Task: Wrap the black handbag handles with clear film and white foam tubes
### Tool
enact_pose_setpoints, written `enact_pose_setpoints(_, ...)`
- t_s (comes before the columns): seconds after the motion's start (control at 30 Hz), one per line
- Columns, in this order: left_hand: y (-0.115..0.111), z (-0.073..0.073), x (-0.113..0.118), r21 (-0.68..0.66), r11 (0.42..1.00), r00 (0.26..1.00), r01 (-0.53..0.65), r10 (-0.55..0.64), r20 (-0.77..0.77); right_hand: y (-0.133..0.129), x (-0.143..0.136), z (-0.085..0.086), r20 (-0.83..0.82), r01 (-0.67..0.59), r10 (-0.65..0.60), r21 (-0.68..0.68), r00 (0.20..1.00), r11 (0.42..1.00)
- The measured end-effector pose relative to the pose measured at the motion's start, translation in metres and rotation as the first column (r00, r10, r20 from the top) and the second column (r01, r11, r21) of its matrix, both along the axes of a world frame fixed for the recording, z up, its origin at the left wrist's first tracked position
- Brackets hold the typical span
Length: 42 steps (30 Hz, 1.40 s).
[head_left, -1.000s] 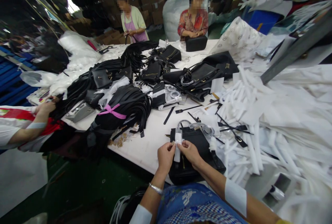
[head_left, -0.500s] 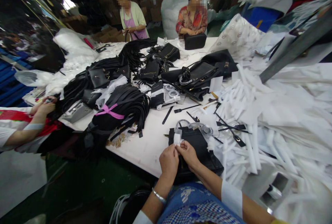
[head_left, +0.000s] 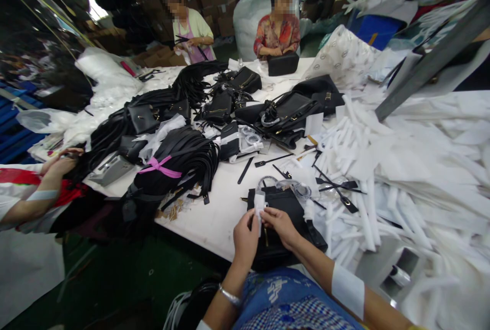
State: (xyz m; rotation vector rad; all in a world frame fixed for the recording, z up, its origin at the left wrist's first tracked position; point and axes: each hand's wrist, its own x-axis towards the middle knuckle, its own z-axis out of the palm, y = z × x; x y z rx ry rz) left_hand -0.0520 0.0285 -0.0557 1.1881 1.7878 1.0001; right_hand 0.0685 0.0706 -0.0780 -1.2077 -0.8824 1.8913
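A black handbag [head_left: 281, 200] lies on the table right in front of me, with its handle [head_left: 293, 185] in clear plastic wrap. Over the bag's left part, a small white wrapping strip [head_left: 260, 201] stands between my two hands. My left hand [head_left: 246, 233] pinches its left side, fingers closed. On the other side my right hand [head_left: 280, 224] grips the strip between thumb and fingers. A white wrapped piece [head_left: 309, 211] sits near the bag's right edge. The strip's lower part hangs down between the hands.
Loose white foam strips [head_left: 363, 161] heap up on the right, beside a grey tape dispenser [head_left: 388, 269]. Black straps tied with a pink ribbon [head_left: 161, 167] lie left. More black bags [head_left: 283, 108] cover the table's middle. Co-workers [head_left: 277, 29] work across the table and at left.
The white strip now shows longer, reaching down between my hands, and my fingers have shifted along it. The view has moved slightly. A co-worker across the table has raised dark straps.
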Motion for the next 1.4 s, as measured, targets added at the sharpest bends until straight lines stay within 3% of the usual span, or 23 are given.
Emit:
enact_pose_setpoints(0.07, 0.005, 0.000, -0.011, -0.055, 0.998, 0.972, -0.008, 0.021, 0.236, 0.001, 0.006, 0.004, -0.033, -0.060, 0.059, -0.012, 0.998, 0.998)
enact_pose_setpoints(0.13, 0.009, -0.001, -0.018, -0.095, 0.994, 0.927, 0.056, -0.016, 0.375, 0.002, 0.011, 0.007, -0.082, -0.095, 0.092, -0.033, 0.992, 0.995)
enact_pose_setpoints(0.3, 0.014, -0.009, -0.020, -0.087, 0.991, 0.865, 0.103, -0.046, 0.500, 0.001, 0.009, 0.001, 0.023, -0.110, 0.111, -0.049, 0.994, 0.993)
enact_pose_setpoints(0.43, 0.012, -0.018, -0.014, -0.108, 0.992, 0.871, 0.065, -0.003, 0.491, -0.007, 0.014, 0.002, 0.298, -0.128, 0.065, 0.194, 0.952, 0.973)
enact_pose_setpoints(0.53, 0.011, -0.026, -0.013, -0.187, 0.982, 0.903, 0.009, 0.073, 0.424, -0.021, 0.052, 0.011, 0.443, -0.060, -0.115, 0.363, 0.889, 0.930)
enact_pose_setpoints(0.6, 0.014, -0.031, -0.014, -0.252, 0.967, 0.909, -0.045, 0.144, 0.391, -0.042, 0.099, 0.019, 0.521, 0.061, -0.311, 0.442, 0.795, 0.895)
enact_pose_setpoints(0.63, 0.016, -0.034, -0.015, -0.272, 0.961, 0.907, -0.047, 0.155, 0.391, -0.058, 0.126, 0.022, 0.572, 0.131, -0.418, 0.474, 0.706, 0.871)
enact_pose_setpoints(0.7, 0.018, -0.038, -0.017, -0.290, 0.956, 0.906, -0.046, 0.162, 0.392, -0.096, 0.181, 0.024, 0.672, 0.299, -0.597, 0.517, 0.438, 0.802)
enact_pose_setpoints(0.77, 0.019, -0.042, -0.019, -0.292, 0.955, 0.906, -0.043, 0.160, 0.391, -0.137, 0.225, 0.019, 0.741, 0.471, -0.642, 0.502, 0.199, 0.725)
enact_pose_setpoints(0.8, 0.019, -0.044, -0.020, -0.291, 0.956, 0.907, -0.042, 0.159, 0.390, -0.154, 0.240, 0.014, 0.767, 0.551, -0.622, 0.454, 0.158, 0.700)
enact_pose_setpoints(0.87, 0.018, -0.047, -0.022, -0.289, 0.957, 0.905, -0.032, 0.151, 0.398, -0.177, 0.255, 0.001, 0.758, 0.668, -0.594, 0.297, 0.270, 0.682)
enact_pose_setpoints(0.93, 0.019, -0.051, -0.025, -0.288, 0.958, 0.908, -0.015, 0.134, 0.398, -0.184, 0.253, -0.011, 0.678, 0.720, -0.603, 0.155, 0.420, 0.676)
enact_pose_setpoints(0.97, 0.020, -0.052, -0.026, -0.289, 0.957, 0.912, -0.010, 0.127, 0.389, -0.182, 0.249, -0.015, 0.639, 0.743, -0.618, 0.106, 0.459, 0.661)
enact_pose_setpoints(1.07, 0.022, -0.054, -0.029, -0.294, 0.956, 0.928, 0.005, 0.105, 0.358, -0.169, 0.240, -0.019, 0.592, 0.804, -0.653, 0.014, 0.472, 0.594)
enact_pose_setpoints(1.13, 0.023, -0.054, -0.030, -0.293, 0.956, 0.929, 0.022, 0.088, 0.358, -0.161, 0.241, -0.015, 0.569, 0.815, -0.655, -0.047, 0.497, 0.578)
enact_pose_setpoints(1.3, 0.024, -0.053, -0.031, -0.298, 0.954, 0.919, 0.032, 0.089, 0.383, -0.164, 0.247, 0.006, 0.484, 0.808, -0.672, -0.142, 0.561, 0.572)
enact_pose_setpoints(1.4, 0.023, -0.052, -0.030, -0.305, 0.952, 0.915, 0.036, 0.091, 0.393, -0.177, 0.236, 0.022, 0.397, 0.830, -0.740, -0.121, 0.543, 0.544)
